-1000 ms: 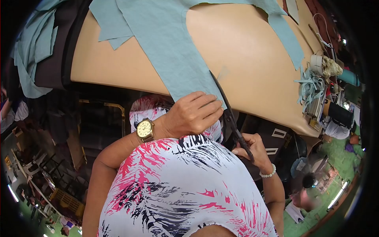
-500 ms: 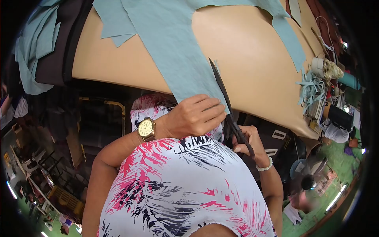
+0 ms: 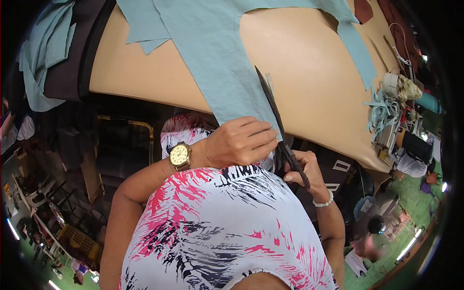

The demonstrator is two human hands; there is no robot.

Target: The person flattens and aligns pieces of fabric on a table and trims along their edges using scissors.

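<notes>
Light blue fabric (image 3: 212, 63) lies across the tan table and hangs over its near edge toward my lap. My left hand (image 3: 244, 141) is closed on the fabric's near end, with the fingers bent over it close to the scissors. In my right hand (image 3: 307, 169) are large dark scissors (image 3: 273, 106), gripped by the handles. Their blades point away from me along the fabric's right edge, and they look nearly closed. A thin blue sliver of cloth (image 3: 269, 82) shows just right of the blades. Part of the right fingers is hidden behind the handles.
The tan table (image 3: 299, 63) curves in front of me. More blue cloth (image 3: 46, 58) hangs over a dark surface at the left. Several thin blue scraps (image 3: 383, 113) dangle at the table's right end, near a white roll (image 3: 390, 83). A metal-framed chair (image 3: 126, 121) stands below the table.
The scissors' handles sit slightly closer together, and the sliver beside the blades shows more. The fabric has shifted a little on the table. My left hand is almost unmoved.
</notes>
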